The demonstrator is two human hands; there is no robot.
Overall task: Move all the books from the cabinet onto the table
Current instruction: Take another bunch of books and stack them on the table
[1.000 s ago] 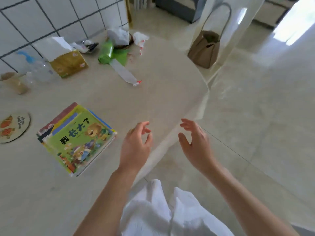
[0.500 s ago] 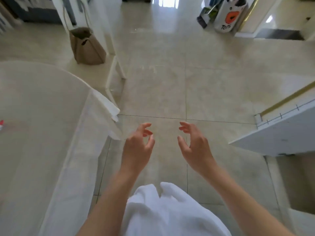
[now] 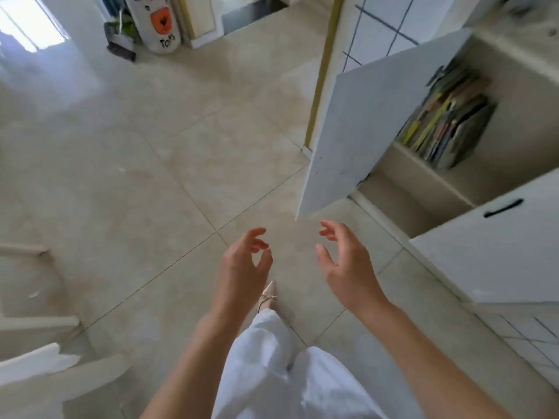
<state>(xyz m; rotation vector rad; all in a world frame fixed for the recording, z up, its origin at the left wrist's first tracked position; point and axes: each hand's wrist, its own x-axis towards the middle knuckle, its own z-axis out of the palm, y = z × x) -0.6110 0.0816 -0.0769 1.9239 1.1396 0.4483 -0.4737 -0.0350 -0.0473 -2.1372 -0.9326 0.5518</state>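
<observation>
A white cabinet (image 3: 423,182) stands at the right with one door (image 3: 360,131) swung open. Several thin books (image 3: 444,122) lean together on its upper shelf. My left hand (image 3: 242,267) and my right hand (image 3: 344,264) hover side by side over the floor, below and left of the open door. Both hold nothing, with fingers curled and apart. A white corner of the table (image 3: 45,379) shows at the lower left.
Beige tiled floor (image 3: 181,176) fills the middle. A white drawer front with a black handle (image 3: 503,208) juts out at the right. A white bin with an orange face (image 3: 157,22) and a dark bag stand at the far left. My white trousers and a shoe show below.
The view has swung right, away from the table and its stack of books, and the open cabinet with books has come into sight. Both hands kept the same empty pose.
</observation>
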